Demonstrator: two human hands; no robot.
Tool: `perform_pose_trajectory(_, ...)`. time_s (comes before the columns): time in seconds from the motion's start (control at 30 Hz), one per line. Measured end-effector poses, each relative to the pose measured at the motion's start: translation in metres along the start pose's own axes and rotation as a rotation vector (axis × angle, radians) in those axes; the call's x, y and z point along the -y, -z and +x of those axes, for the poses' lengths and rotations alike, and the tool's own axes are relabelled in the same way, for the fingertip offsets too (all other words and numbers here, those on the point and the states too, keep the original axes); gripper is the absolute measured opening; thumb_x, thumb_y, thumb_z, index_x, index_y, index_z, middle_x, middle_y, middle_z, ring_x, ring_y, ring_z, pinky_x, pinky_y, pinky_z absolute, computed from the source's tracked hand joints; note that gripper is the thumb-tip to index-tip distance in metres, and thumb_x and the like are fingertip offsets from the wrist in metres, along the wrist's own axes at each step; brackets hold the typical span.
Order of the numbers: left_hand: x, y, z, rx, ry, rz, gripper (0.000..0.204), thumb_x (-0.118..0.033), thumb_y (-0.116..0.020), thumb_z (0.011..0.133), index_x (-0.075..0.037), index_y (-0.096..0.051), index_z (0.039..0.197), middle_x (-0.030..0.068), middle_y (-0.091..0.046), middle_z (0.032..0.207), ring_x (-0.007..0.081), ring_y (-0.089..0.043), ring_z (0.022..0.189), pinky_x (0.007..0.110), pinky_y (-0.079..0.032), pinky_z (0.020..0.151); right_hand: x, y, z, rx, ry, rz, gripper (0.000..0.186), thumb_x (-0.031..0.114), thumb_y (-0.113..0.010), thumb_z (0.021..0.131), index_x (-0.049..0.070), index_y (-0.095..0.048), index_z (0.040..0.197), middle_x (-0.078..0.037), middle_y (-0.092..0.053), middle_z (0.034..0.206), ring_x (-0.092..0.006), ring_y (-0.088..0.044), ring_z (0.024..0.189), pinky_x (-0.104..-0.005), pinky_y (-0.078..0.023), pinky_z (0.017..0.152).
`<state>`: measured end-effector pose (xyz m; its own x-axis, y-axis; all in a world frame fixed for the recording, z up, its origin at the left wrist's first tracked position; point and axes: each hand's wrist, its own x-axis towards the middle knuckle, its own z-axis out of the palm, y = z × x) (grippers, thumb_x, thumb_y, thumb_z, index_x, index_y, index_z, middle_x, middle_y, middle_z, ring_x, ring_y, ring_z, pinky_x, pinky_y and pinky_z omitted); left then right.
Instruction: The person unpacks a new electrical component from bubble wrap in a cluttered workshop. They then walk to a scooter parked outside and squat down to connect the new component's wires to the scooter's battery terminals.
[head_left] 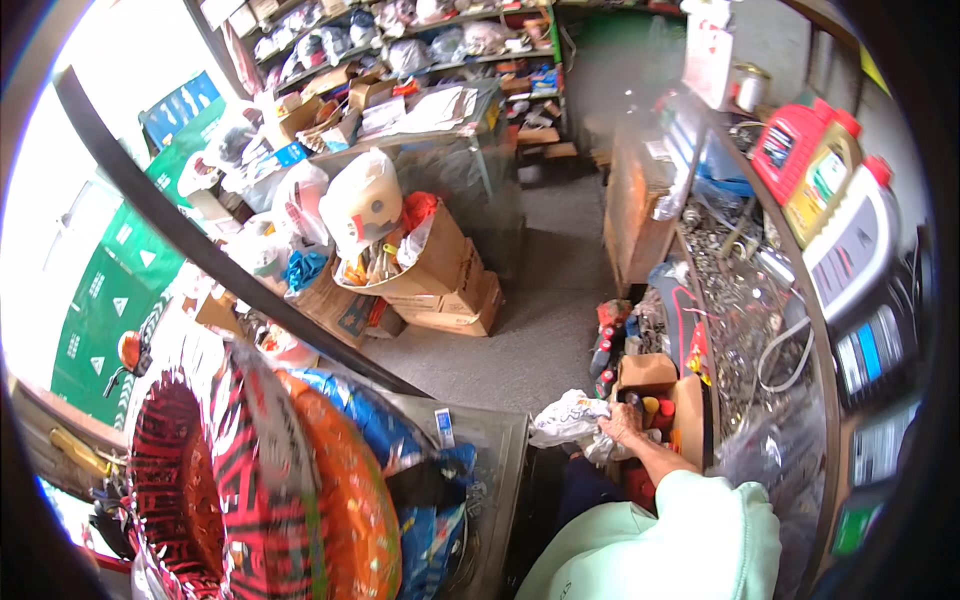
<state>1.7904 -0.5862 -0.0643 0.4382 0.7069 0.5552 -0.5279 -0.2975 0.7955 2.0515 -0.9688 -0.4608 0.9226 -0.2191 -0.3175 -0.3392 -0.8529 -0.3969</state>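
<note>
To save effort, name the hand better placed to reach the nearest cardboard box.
Likely the right hand: it's at the cardboard box, though holding a white bag; the left isn't visible.

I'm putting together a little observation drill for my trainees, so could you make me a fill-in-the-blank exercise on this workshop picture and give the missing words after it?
1. The right hand holds a plastic bag whose main colour is ____.
2. The open box by that hand is made of ____.
3. The sleeve of the reaching arm is coloured pale ____.
4. Of the three jugs at the right, the uppermost jug is coloured ____.

Missing words: white; cardboard; green; red.
</note>
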Motion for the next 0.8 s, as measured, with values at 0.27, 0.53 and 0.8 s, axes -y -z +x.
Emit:
perform_pose_trajectory(0.27,-0.008,-0.13,0.02,-0.119,-0.128,0.258,0.034,-0.03,-0.049,0.099,-0.004,-0.039,0.08,0.0083,-0.039,0.075,0.0148,-0.034,0.05,0.028,-0.038,0.057,-0.002,0.031,0.149,-0.007,-0.036,0.085,0.034,0.034,-0.067,0.072,0.007,-0.069,0.094,-0.02,-0.069,0.091,-0.0375,-0.067,0.088,-0.0463,-0.051,0.078)
perform_pose_trajectory(0.53,-0.028,-0.15,-0.005,-0.269,-0.221,0.458,0.034,-0.029,-0.05,0.099,-0.004,-0.038,0.079,0.0082,-0.039,0.074,0.0147,-0.035,0.05,0.027,-0.037,0.056,0.0,0.026,0.197,0.013,0.199,0.047,0.032,0.028,-0.065,0.069,0.0,-0.064,0.083,-0.027,-0.065,0.085,-0.0455,-0.062,0.083,-0.0505,-0.05,0.076)
perform_pose_trajectory(0.8,-0.042,-0.21,-0.03,-0.369,-0.285,0.705,0.033,-0.024,-0.05,0.099,-0.006,-0.036,0.075,0.0071,-0.037,0.07,0.0137,-0.034,0.051,0.024,-0.033,0.053,0.045,0.073,0.272,0.06,0.31,-0.083,0.031,0.029,-0.067,0.069,0.0,-0.067,0.081,-0.026,-0.066,0.085,-0.042,-0.065,0.086,-0.0497,-0.05,0.079)
